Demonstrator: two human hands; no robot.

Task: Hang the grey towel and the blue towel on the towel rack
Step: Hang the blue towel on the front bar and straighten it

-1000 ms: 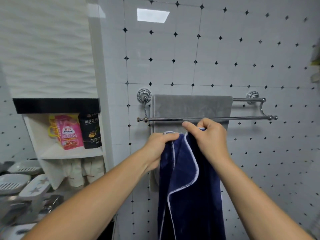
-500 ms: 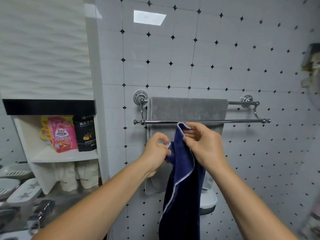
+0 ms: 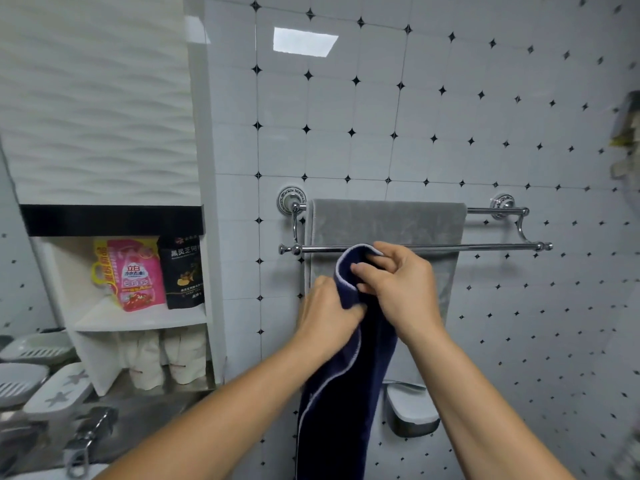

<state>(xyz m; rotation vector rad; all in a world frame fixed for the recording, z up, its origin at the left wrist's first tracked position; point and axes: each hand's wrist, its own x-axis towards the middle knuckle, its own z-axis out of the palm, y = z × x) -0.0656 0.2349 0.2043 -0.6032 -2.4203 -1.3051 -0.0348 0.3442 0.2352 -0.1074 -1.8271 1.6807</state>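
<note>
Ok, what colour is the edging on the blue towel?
White or pale stitching along the hem of the blue towel, clearest in the head view.

Wall [image 3: 433, 133]: white tiles w/ black diamond insets.
Upper left: wavy white panel [image 3: 97, 98].
Shelf niche [image 3: 138, 317]: pink & black pouches.
Light: ceiling reflection [image 3: 304, 41] on tile.

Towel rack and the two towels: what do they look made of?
Towel rack: apparently chromed metal, mirror-bright with sharp highlights. Grey towel: soft plush fabric, perhaps microfibre, with brushed patches in the nap. Blue towel, gripped by both hands: similar matte dark pile, with pale stitched edging.
</note>
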